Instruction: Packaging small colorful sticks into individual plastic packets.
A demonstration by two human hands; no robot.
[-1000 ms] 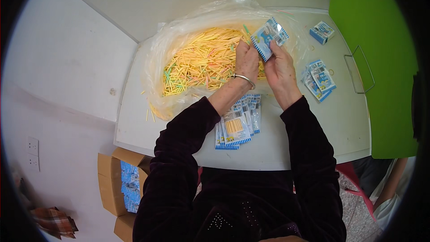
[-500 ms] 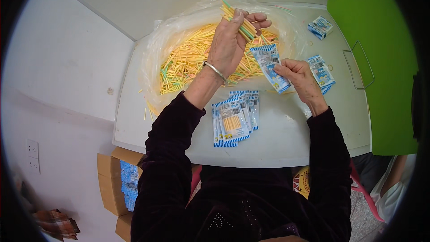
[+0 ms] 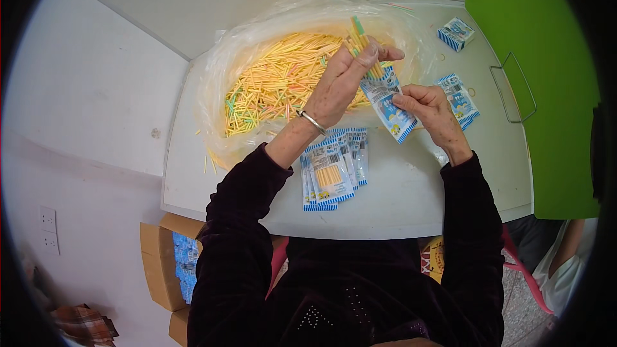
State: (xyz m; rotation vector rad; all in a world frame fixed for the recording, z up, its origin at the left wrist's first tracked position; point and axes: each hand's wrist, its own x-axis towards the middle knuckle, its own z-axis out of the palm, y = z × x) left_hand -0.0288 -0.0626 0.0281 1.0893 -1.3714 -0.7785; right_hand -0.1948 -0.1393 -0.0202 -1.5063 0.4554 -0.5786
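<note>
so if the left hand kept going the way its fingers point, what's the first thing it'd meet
Probably the far wall of the clear plastic bag beyond the left hand, which grips a bundle of sticks; depth is hard to judge.

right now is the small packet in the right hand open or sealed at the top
Open. The left hand is pushing a bundle of yellow sticks into the mouth of the blue and white packet, which the right hand holds.
</note>
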